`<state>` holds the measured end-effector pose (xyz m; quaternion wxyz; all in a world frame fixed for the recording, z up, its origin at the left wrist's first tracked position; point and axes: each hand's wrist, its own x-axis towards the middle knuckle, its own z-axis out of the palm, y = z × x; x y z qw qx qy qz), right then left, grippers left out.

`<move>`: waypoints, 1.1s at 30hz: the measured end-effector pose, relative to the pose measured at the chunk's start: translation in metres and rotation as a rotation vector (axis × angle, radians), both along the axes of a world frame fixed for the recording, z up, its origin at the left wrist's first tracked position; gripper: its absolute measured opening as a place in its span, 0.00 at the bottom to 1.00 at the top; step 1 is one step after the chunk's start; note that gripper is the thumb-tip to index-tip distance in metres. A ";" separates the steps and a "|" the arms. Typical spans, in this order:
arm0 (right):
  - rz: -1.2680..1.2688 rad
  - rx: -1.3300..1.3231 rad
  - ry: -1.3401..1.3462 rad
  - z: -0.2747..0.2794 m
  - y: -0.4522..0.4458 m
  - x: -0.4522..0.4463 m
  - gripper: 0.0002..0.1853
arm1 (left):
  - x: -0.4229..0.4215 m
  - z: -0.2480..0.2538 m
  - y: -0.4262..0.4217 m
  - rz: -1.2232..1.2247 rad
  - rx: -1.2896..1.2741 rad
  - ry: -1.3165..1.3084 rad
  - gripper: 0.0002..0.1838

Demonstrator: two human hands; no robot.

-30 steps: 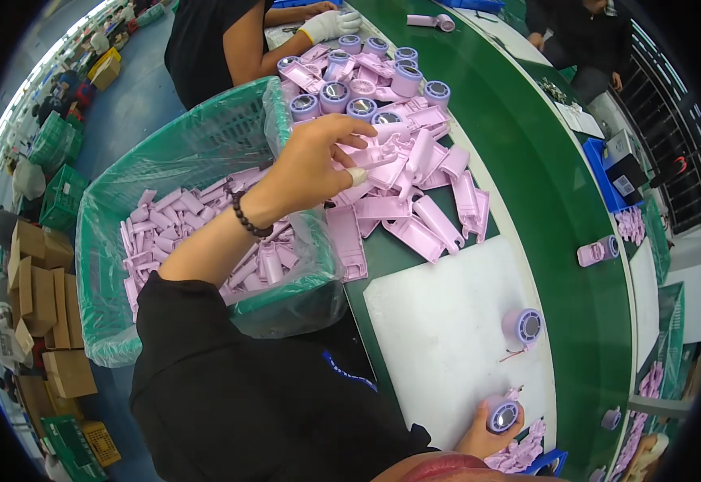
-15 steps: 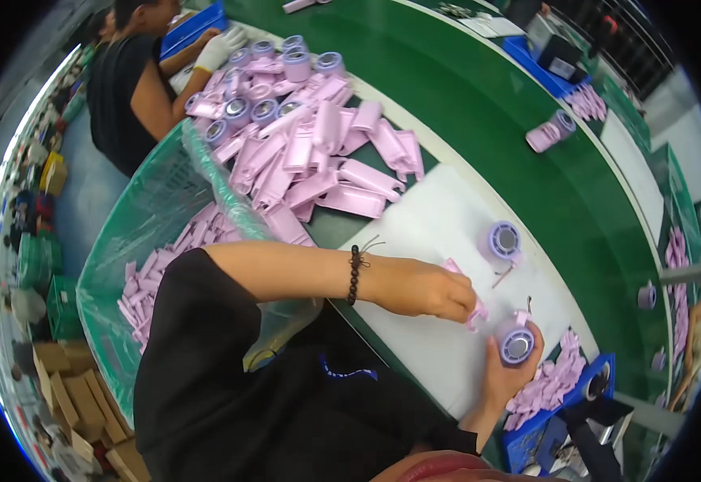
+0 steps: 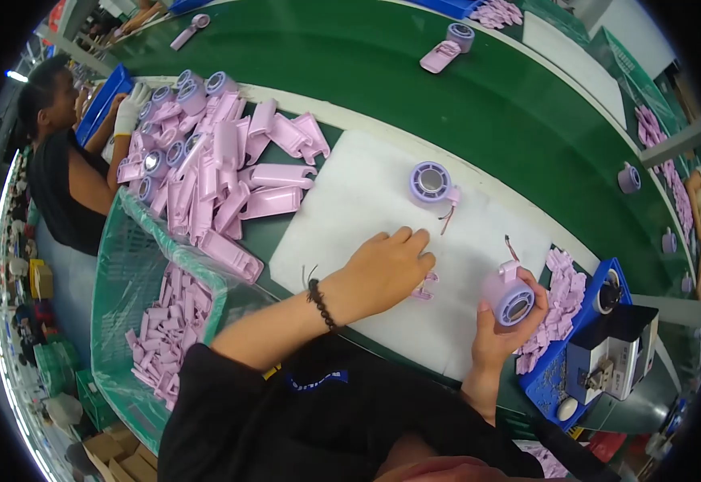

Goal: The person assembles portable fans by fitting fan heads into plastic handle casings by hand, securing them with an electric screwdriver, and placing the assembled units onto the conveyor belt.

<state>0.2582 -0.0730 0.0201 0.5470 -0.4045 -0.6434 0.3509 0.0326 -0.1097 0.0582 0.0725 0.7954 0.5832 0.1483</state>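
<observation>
My left hand [image 3: 391, 269], with a dark bead bracelet at the wrist, is over the white mat [image 3: 334, 209], its fingers curled around a pink part [image 3: 425, 287]. Most of that part is hidden beneath the hand. On the right, my right hand [image 3: 501, 333] grips a round purple-rimmed fan head [image 3: 513, 299] by its sides. A short neck and thin wires stick up from it. Farther back on the mat lies a second fan head [image 3: 431, 183], grille up, with its wires trailing toward me.
Pink shells [image 3: 218, 173] and fan heads are heaped on the left, beside a lined green crate [image 3: 118, 321] of pink pieces. A co-worker [image 3: 65, 169] is beyond. Small pink parts [image 3: 558, 309] and a blue tray [image 3: 539, 386] are right; the green belt [image 3: 350, 76] runs behind.
My left hand has come from the shell heap to the mat with a pink part. My right hand has raised the fan head over the mat. The view has swung right.
</observation>
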 end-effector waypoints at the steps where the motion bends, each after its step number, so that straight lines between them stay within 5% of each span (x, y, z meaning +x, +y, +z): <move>1: 0.011 0.013 0.025 -0.001 0.002 0.001 0.40 | 0.000 -0.003 -0.002 0.027 -0.061 -0.044 0.17; 6: -0.045 -0.044 -0.094 0.011 -0.001 0.014 0.42 | 0.005 0.008 0.002 0.115 -0.486 -0.318 0.14; 8: 0.047 -0.116 0.151 0.014 0.005 0.008 0.43 | 0.004 0.003 0.011 0.166 -0.304 -0.895 0.14; 13: 0.124 -0.246 0.480 0.030 0.008 0.001 0.47 | 0.008 -0.015 0.030 -0.161 -0.236 -0.957 0.18; 16: 0.128 -0.205 0.533 0.039 0.014 0.001 0.44 | 0.019 0.002 0.032 -0.198 -0.454 -1.001 0.18; 18: 0.141 -0.014 0.270 0.039 0.020 -0.001 0.42 | 0.018 0.015 0.031 -0.146 -0.609 -1.012 0.18; 25: 0.273 0.159 -0.027 0.035 0.042 0.013 0.40 | 0.017 -0.014 0.025 -0.134 -0.625 -1.338 0.16; 29: 0.332 0.072 -0.075 0.032 0.037 0.008 0.43 | 0.017 -0.030 0.026 -0.169 -0.424 -1.231 0.15; 33: 0.069 -0.085 0.006 0.043 0.024 -0.007 0.44 | 0.026 -0.033 0.029 -0.217 -0.002 -1.089 0.14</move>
